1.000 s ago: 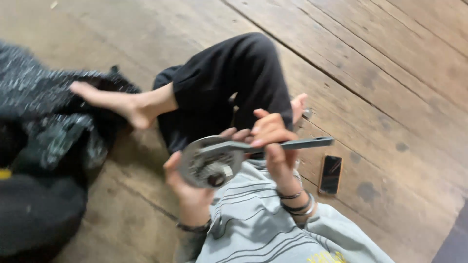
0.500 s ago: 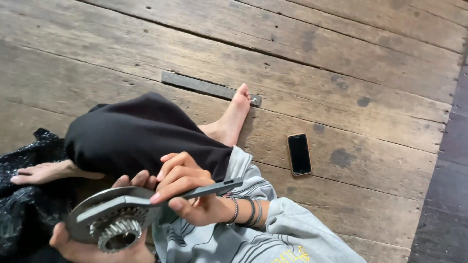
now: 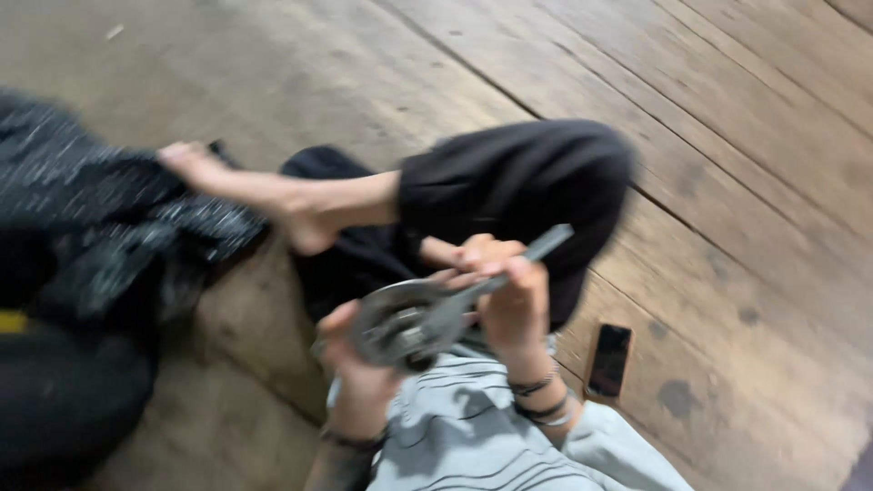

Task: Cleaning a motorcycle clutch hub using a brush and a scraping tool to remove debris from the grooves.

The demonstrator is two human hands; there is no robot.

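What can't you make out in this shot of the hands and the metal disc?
Head view, all motion-blurred.
- Round metal part: its middle is smeared; teeth or bearings cannot be told.
- Flat metal tool: its tip on the part is hidden by the right hand.
- Left hand: fingers hidden under the part.
- Dark phone: too blurred to tell which face is up.

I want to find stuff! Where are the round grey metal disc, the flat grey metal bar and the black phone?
Round grey metal disc (image 3: 396, 323), head view, on its toothed middle.
Flat grey metal bar (image 3: 544, 244), head view, near its free end.
Black phone (image 3: 609, 360), head view, middle of its screen.
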